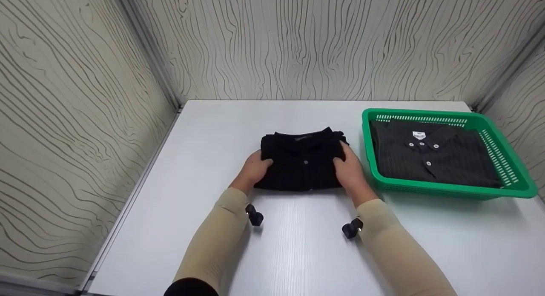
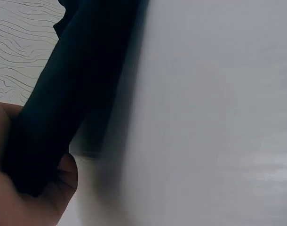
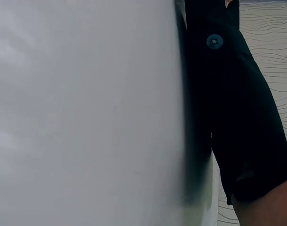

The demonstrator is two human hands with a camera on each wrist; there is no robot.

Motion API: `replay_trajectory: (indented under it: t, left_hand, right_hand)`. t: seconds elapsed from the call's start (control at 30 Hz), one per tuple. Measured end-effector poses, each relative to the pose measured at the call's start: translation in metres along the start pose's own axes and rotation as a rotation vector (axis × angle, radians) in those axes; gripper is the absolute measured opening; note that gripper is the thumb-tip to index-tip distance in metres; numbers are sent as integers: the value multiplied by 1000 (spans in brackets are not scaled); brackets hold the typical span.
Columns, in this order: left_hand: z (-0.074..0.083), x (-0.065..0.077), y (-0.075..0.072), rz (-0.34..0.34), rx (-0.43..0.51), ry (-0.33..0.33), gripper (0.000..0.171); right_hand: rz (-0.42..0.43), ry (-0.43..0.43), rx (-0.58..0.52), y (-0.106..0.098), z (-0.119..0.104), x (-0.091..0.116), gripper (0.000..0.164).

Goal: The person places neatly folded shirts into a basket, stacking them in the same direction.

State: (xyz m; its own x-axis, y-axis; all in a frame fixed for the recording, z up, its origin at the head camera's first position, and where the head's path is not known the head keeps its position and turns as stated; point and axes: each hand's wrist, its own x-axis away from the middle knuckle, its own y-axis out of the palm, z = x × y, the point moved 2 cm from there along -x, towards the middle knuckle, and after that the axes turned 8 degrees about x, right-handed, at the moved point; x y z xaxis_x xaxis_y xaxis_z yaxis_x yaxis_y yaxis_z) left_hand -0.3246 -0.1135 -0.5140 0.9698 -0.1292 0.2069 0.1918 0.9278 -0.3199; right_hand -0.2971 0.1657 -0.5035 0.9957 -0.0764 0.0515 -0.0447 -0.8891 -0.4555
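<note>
A folded black shirt (image 1: 298, 172), collar toward the back and one button showing on its front, is held between both hands over the white table. My left hand (image 1: 256, 167) grips its left side, thumb on top; in the left wrist view the fingers (image 2: 66, 181) curl beneath the cloth (image 2: 54, 108). At the opposite side my right hand (image 1: 350, 168) grips the shirt's edge with the thumb over the front. A button stands out on the dark cloth (image 3: 237, 94) in the right wrist view, where the right hand (image 3: 268, 205) shows only partly.
To the right stands a green plastic basket (image 1: 425, 187) with slotted sides, holding a folded dark striped shirt (image 1: 460, 159) with white buttons. The white table (image 1: 204, 138) is bordered by wood-grain patterned panels (image 1: 276, 44) at the back and sides.
</note>
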Motion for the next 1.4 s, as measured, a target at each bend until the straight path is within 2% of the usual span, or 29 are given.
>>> replay_trajectory:
  t: [0.17, 0.47, 0.67, 0.93, 1.2, 1.4]
  left_hand:
    - [6, 9, -3, -25, 22, -5, 55]
    - [22, 26, -5, -64, 27, 101, 50]
    - [34, 36, -7, -88, 3, 174, 49]
    - [60, 52, -4, -124, 21, 250, 47]
    - [95, 65, 9, -138, -10, 345, 39]
    - [115, 71, 26, -132, -11, 412, 41]
  right_hand:
    - [1, -30, 13, -1, -12, 7, 55]
    - [-5, -78, 53, -8, -32, 23, 51]
    - [19, -190, 119, -16, -47, 35, 48]
    - [60, -288, 103, -38, -62, 50, 44]
    - [156, -282, 86, -70, -64, 61, 41]
    - [234, -240, -12, -94, -61, 66, 38]
